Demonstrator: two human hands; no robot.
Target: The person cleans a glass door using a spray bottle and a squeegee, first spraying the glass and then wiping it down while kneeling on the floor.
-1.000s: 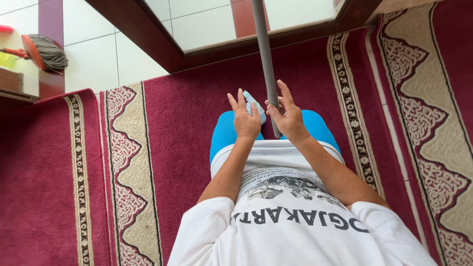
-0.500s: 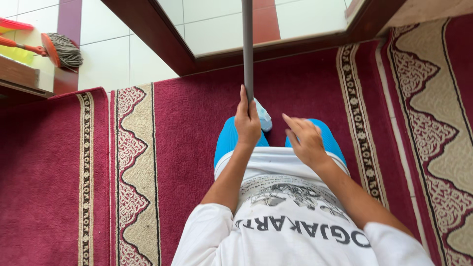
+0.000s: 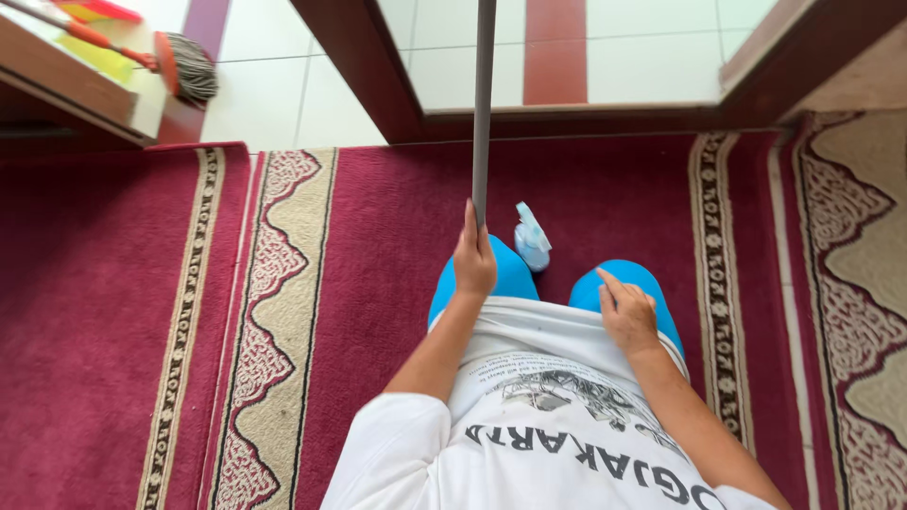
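My left hand (image 3: 473, 259) is closed around the lower end of a grey pole (image 3: 483, 104) that runs up and out of the top of the view. My right hand (image 3: 625, 312) lies flat on my right knee, fingers apart, holding nothing. Both knees are in blue trousers (image 3: 515, 276) on a dark red carpet (image 3: 378, 236). A small pale blue spray bottle (image 3: 532, 239) stands on the carpet between my knees, just right of the pole and apart from both hands.
A dark wooden door threshold (image 3: 567, 121) crosses the top, with white floor tiles (image 3: 283, 85) beyond. A broom (image 3: 179, 64) with an orange handle lies at top left beside a wooden ledge (image 3: 66, 85). Beige patterned borders (image 3: 274, 312) run through the carpet.
Both hands were together at the pole and bottle. My right hand has drawn back onto my knee, the bottle now stands free on the carpet, and my left hand keeps the pole.
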